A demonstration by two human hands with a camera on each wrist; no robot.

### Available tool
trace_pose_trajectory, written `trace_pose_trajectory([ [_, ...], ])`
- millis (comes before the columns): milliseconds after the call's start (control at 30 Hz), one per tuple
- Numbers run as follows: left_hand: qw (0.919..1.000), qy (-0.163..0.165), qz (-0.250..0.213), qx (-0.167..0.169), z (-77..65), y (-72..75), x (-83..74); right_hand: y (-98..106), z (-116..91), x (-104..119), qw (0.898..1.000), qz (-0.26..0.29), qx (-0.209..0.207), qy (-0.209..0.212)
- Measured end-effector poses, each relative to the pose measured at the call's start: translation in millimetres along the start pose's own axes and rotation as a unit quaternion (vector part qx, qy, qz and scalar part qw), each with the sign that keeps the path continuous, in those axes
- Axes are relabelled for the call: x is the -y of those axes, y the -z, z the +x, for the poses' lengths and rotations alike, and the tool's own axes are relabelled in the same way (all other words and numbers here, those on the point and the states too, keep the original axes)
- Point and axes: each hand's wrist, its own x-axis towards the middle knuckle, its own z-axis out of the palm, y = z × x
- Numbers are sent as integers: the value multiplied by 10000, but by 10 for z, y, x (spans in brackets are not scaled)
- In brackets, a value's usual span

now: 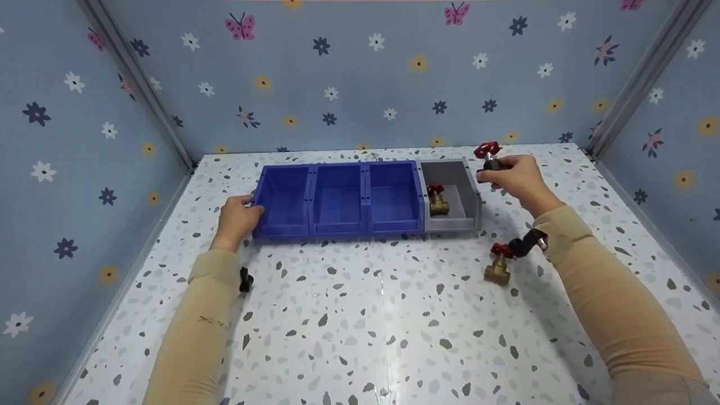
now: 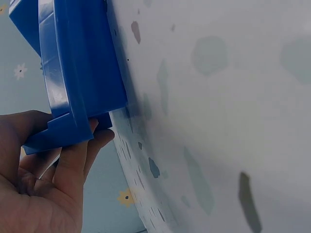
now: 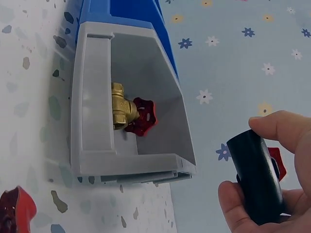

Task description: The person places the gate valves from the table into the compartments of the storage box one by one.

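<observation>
My right hand [image 1: 520, 177] holds a valve with a red handwheel [image 1: 487, 149] and a dark body, raised just right of the grey bin [image 1: 475, 216]. In the right wrist view, thumb and fingers pinch its black cylindrical body [image 3: 255, 179], with the wheel partly hidden behind. Inside the grey bin lies a brass valve [image 3: 121, 109] with a red handwheel. At the other end of the row, my left hand [image 1: 236, 222] grips the outer side of the end blue bin [image 1: 281, 230]; in the left wrist view its fingers curl round the blue edge [image 2: 68, 131].
Two more blue bins [image 1: 337, 228] stand between the end blue bin and the grey one, joined in a row. Another brass valve [image 1: 498, 273] with a red wheel lies on the speckled table [image 1: 349, 326] near my right forearm. Flower-patterned panels [image 1: 360, 79] enclose the back and sides.
</observation>
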Motion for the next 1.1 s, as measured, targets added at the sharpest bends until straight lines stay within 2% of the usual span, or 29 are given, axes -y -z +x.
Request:
trace_pose_trajectory([
  [200,10000,-10,-22,51,19,11,7,-67,-2,39,10000,32,-13,-29],
  [567,10000,-62,1,1,23,2,26,-202,-10,103,9997,108,-1,216],
  [1100,10000,-52,65,17,13,3,14,-400,-20,195,9997,179,91,150],
])
